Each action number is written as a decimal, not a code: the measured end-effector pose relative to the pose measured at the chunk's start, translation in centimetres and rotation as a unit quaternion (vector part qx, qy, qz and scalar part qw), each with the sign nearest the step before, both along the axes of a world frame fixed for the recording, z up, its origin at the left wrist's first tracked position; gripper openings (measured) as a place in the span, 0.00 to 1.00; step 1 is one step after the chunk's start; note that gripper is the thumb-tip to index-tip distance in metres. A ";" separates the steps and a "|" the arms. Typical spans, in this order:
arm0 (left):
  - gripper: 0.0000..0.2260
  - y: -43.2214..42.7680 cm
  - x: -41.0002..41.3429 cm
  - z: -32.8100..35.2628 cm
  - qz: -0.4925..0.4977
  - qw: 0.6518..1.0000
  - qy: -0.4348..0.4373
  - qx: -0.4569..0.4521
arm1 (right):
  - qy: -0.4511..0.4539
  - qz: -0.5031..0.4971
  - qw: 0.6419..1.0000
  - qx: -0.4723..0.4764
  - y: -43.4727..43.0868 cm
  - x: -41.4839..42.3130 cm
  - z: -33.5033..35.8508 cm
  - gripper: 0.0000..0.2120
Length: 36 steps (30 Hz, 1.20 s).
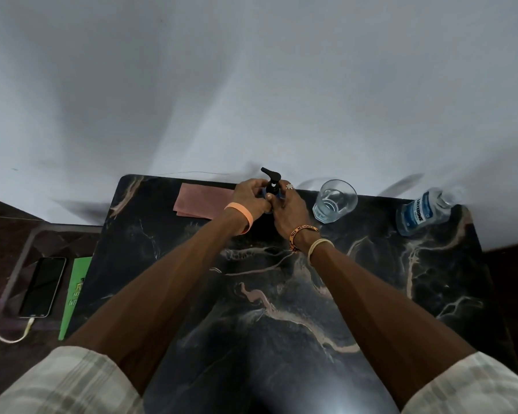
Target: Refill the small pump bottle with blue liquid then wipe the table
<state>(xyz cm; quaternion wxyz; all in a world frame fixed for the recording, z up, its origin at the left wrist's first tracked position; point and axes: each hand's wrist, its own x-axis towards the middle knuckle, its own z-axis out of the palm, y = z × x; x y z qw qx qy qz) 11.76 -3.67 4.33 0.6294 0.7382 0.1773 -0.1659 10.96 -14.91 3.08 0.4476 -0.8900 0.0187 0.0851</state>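
cloth (201,201) left of pump bottle (271,178) | glass (335,201), mouthwash bottle (422,213) right

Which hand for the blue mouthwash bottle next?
Right, probably. The clear plastic bottle of blue mouthwash sits far right, beyond the clear glass tumbler, nearer the right hand; the left hand would cross over.

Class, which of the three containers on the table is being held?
The small pump bottle with the black pump head; the glass and mouthwash bottle stand untouched.
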 end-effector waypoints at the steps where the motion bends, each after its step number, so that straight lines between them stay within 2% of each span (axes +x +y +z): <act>1: 0.28 0.0 0.2 -0.2 0.000 1.000 -0.002 0.002 | 0.000 0.001 1.000 0.002 0.0 0.1 -0.1 0.14; 15: 0.30 0.8 1.1 -2.2 -0.017 1.000 0.005 0.015 | -0.022 -0.009 1.000 -0.012 0.0 0.4 -1.7 0.15; 29: 0.33 0.9 0.8 -3.4 -0.048 0.996 -0.038 0.064 | 0.015 -0.007 1.000 -0.017 0.2 0.5 -0.6 0.14; 31: 0.33 0.9 0.6 -3.4 -0.070 0.994 -0.052 0.070 | 0.019 -0.001 0.999 -0.030 0.1 0.6 -0.7 0.16; 33: 0.31 0.9 0.3 -3.4 -0.073 0.993 -0.067 0.071 | 0.032 -0.002 0.999 -0.019 -0.2 0.5 -0.9 0.25; 36: 0.27 1.4 -0.8 -3.2 -0.012 0.994 -0.090 0.059 | 0.031 -0.038 0.999 0.023 -0.5 -0.5 -1.3 0.36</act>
